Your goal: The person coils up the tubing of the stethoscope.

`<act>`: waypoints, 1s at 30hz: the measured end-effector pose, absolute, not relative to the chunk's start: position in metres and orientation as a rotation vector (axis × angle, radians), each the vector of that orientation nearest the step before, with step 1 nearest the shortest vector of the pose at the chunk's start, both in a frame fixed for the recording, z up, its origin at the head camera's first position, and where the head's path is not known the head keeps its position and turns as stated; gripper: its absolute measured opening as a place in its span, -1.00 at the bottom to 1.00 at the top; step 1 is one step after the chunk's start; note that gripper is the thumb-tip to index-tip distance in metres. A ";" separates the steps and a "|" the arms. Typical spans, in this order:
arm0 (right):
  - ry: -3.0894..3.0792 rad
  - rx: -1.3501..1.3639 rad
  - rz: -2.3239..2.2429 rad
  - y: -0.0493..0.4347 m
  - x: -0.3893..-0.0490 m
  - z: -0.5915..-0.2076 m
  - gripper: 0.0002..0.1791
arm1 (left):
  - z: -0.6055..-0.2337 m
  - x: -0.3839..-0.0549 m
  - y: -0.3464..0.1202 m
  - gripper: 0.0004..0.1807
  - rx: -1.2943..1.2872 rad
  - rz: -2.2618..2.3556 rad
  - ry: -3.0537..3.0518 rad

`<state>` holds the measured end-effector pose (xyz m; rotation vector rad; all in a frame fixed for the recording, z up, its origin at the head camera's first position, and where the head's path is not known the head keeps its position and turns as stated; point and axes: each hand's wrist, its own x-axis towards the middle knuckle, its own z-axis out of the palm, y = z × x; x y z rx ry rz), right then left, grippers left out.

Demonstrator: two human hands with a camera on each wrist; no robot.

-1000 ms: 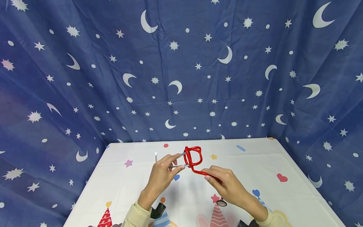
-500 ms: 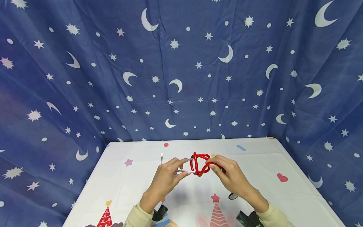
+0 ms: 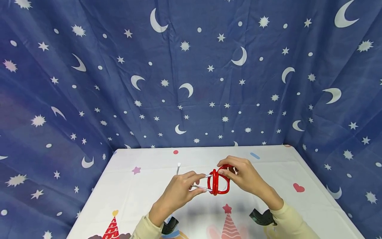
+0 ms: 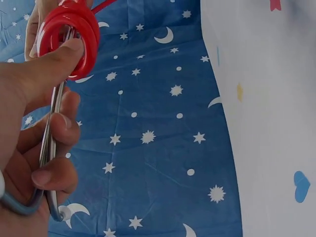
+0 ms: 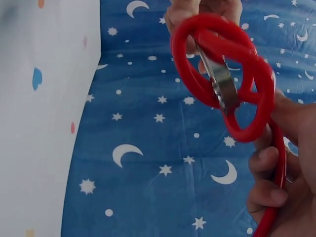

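A stethoscope with red tubing [image 3: 215,183] is held above the table between both hands. My left hand [image 3: 178,192] grips its metal ear tubes [image 4: 55,111], fingers curled round them and thumb against the red coil. A white ear tip [image 3: 179,164] sticks up beyond that hand. The tubing is wound in loops about the ear tubes' lower end, where a flat metal spring [image 5: 224,89] shows inside. My right hand [image 3: 249,176] pinches the tubing at the upper right of the loops; its fingers curl round a strand [image 5: 278,163]. The chest piece is out of sight.
A white tablecloth [image 3: 143,196] printed with coloured shapes and party hats covers the table below. Behind and at both sides hangs a dark blue curtain [image 3: 197,89] with moons and stars. Black wrist mounts [image 3: 262,217] sit at the cuffs.
Both hands and the stethoscope have shifted right. My right hand has risen from below the loops to their upper right, carrying the tubing along. The round chest piece, earlier hanging below it, has disappeared from view.
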<state>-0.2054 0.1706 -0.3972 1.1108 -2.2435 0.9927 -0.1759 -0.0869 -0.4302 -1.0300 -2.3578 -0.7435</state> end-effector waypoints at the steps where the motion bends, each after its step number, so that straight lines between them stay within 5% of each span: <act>1: -2.251 1.125 0.995 0.171 -0.207 -0.397 -0.77 | -0.430 -0.176 -0.087 -0.56 -1.039 -0.740 -2.355; 30: -2.431 1.218 1.617 0.175 -0.234 -0.423 -0.86 | -0.443 -0.180 -0.084 -0.57 -1.132 -1.089 -2.299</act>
